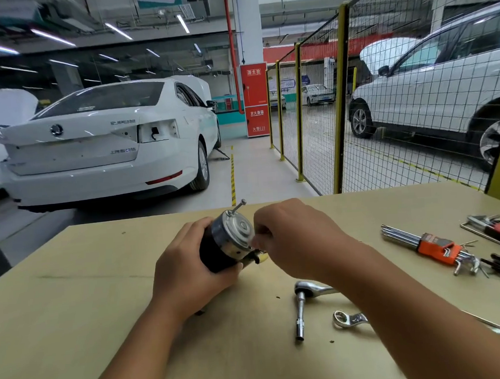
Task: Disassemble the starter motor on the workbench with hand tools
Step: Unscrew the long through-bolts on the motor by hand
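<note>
Starter motor (227, 244) sits mid-bench, L hand (186, 267) wrapped round its body, long axis tilted up-away from us. R hand (293, 236), nearer the end cap, pinches sth small at its rim.

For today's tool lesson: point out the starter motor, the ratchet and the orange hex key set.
starter motor (235, 230), head view, silver end cap
ratchet (304, 289), head view, its round head
orange hex key set (438, 248), head view, orange holder
</note>
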Demonstrator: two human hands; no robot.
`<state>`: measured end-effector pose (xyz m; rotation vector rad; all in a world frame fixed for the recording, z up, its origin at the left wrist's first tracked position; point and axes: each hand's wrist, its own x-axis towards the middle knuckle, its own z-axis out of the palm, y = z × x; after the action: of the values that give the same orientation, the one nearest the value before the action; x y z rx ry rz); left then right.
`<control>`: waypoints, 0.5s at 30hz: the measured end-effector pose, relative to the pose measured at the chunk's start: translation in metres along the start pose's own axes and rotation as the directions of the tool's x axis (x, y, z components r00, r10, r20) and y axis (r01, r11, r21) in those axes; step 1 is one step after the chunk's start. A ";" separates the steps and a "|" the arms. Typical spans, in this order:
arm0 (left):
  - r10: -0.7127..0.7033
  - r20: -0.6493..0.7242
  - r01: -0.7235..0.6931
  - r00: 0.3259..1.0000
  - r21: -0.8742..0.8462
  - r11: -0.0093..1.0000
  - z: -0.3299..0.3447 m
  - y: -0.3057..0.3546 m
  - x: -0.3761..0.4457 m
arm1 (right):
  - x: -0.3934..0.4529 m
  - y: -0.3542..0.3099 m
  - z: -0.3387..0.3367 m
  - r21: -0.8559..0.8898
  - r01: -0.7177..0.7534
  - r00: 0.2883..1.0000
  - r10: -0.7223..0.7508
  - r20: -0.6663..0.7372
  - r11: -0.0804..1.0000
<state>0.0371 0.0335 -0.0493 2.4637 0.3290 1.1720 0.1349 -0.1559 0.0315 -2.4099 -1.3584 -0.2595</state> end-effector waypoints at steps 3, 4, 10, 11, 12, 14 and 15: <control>-0.002 0.002 0.002 1.000 -0.008 1.000 0.000 0.001 0.000 | -0.003 0.001 -0.004 0.075 0.042 0.997 -0.037 -0.069 0.996; -0.002 0.002 0.002 1.000 -0.008 1.000 0.000 0.001 0.000 | -0.005 0.000 -0.004 0.084 0.035 0.998 -0.030 -0.059 0.996; -0.004 0.005 0.004 1.000 -0.013 1.000 -0.001 0.005 0.000 | 0.000 0.000 0.003 -0.017 -0.075 0.997 0.075 -0.003 0.997; -0.004 0.009 0.004 1.000 -0.013 1.000 -0.002 0.005 0.000 | 0.001 0.000 0.002 -0.006 -0.070 0.997 0.070 -0.009 0.998; -0.005 0.013 0.005 1.000 -0.014 1.000 -0.002 0.005 0.000 | 0.001 -0.001 0.001 0.012 -0.067 0.998 0.067 -0.016 0.998; -0.006 0.019 0.007 1.000 -0.017 1.000 -0.002 0.004 0.000 | 0.000 -0.001 0.000 0.044 -0.064 0.997 0.066 -0.034 0.997; -0.006 0.021 0.006 1.000 -0.019 1.000 -0.002 0.004 0.000 | 0.000 0.000 -0.001 0.049 -0.057 0.997 0.059 -0.045 0.997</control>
<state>0.0354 0.0304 -0.0462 2.4555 0.3181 1.1408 0.1347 -0.1561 0.0321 -2.3846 -1.2585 -0.2627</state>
